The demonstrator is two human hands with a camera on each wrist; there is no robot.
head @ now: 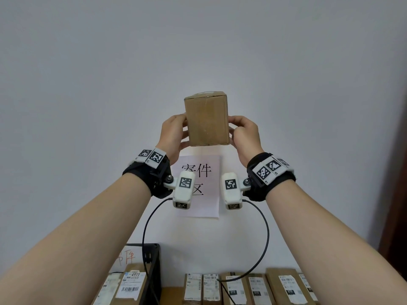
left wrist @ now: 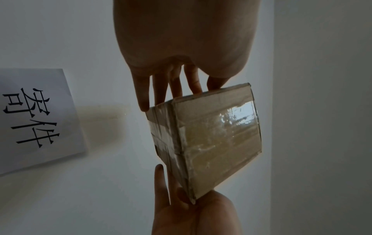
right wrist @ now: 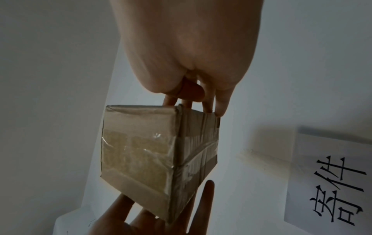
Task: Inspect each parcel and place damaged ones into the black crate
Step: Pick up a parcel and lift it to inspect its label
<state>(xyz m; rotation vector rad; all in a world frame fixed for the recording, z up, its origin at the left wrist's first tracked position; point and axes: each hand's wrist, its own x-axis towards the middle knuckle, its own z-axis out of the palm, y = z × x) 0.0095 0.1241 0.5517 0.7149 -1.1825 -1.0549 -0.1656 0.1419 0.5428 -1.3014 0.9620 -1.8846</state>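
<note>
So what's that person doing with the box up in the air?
They are checking a parcel. Both the left hand and the right hand hold a small brown box up in front of the wall, one on each side, to look it over. It is wrapped in clear tape, and no tear or dent shows from here. Below, more parcels wait in a row, beside a black crate with parcels already in it.
</note>
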